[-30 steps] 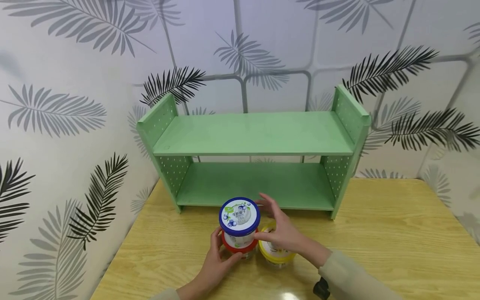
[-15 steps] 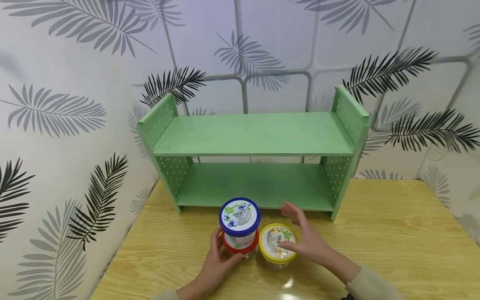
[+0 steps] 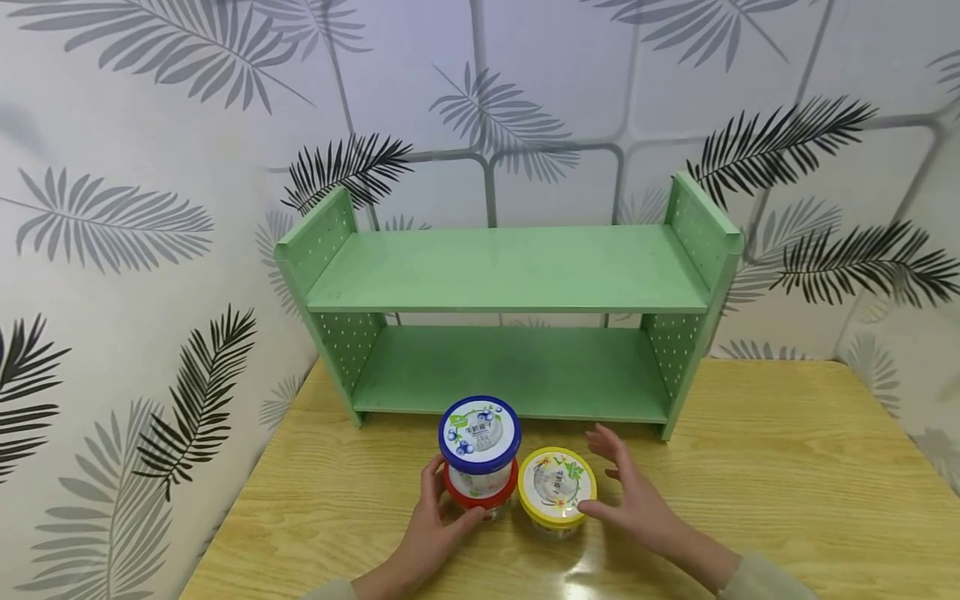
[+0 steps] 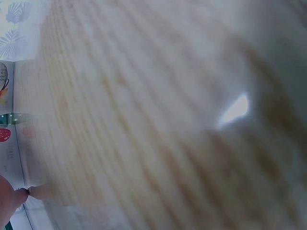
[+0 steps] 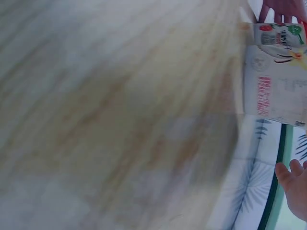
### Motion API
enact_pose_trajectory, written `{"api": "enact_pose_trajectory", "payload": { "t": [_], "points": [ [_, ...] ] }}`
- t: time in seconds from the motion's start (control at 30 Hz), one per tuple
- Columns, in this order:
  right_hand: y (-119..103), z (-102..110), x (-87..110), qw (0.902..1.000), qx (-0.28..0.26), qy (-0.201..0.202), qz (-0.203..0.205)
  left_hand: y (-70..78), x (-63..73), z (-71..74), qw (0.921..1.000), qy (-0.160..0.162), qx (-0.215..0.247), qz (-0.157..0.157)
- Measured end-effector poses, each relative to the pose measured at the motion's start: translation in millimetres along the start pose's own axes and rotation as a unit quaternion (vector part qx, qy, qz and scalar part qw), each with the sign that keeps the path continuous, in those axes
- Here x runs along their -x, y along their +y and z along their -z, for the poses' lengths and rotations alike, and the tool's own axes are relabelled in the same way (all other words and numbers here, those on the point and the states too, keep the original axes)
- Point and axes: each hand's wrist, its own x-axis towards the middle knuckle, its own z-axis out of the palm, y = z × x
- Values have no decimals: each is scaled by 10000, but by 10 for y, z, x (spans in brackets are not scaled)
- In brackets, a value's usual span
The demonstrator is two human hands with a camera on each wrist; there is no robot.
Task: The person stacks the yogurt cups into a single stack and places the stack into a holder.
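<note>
In the head view, a tub with a blue lid [image 3: 480,433] and blueberry print stands on a tub with a red lid [image 3: 480,498]. My left hand [image 3: 427,525] grips the lower, red-lidded tub, thumb at its front and fingers at its left side. Just right of this stack is a yellow-lidded tub [image 3: 557,490] on the table. My right hand [image 3: 633,500] is spread at that tub's right side, with the thumb tip overlapping the yellow rim. In the right wrist view, my right-hand fingers [image 5: 295,177] stand apart from the printed side of the yellow-lidded tub [image 5: 276,88].
A green two-tier shelf [image 3: 510,367] with perforated side panels stands behind the tubs, nothing on either tier. The wood-grain table [image 3: 780,467] extends to both sides. Behind it rises a wall [image 3: 540,100] with a feather pattern.
My right hand has left the blue-lidded tub and moved right, past the yellow lid to its right side. My left hand and the stacked tubs stay in place.
</note>
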Motion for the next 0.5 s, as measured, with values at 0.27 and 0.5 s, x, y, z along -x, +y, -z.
{"api": "enact_pose_trajectory", "payload": {
  "t": [0.27,0.5],
  "points": [
    [59,-78,24,9996,-175,-220,-20,-7,-4,-5,10000,54,-18,-72],
    [21,-138,33,9979,-324,-376,-411,-12,-8,-8,10000,68,7,-54]
  ]
}}
